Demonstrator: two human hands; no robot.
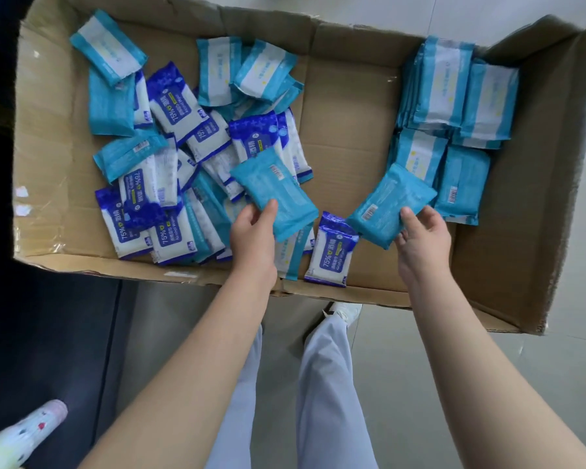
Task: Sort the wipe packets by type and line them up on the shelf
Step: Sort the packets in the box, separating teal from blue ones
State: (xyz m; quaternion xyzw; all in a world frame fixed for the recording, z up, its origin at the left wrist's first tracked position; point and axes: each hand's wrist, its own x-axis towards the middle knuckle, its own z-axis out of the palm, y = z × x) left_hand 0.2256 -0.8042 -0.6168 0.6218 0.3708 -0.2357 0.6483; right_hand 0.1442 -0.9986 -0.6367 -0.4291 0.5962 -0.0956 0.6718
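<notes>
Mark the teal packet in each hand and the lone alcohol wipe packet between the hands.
Left teal packet (279,189): head view, middle of its back face.
Right teal packet (391,201): head view, middle of its back face.
Alcohol wipe packet (332,253): head view, middle of its printed front.

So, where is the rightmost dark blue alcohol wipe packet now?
In the head view the dark blue packet lies by the near wall of the cardboard box, between the left hand and the right hand.

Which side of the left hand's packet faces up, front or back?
Back: the teal packet in the left hand shows its barcode, no white label.
</notes>
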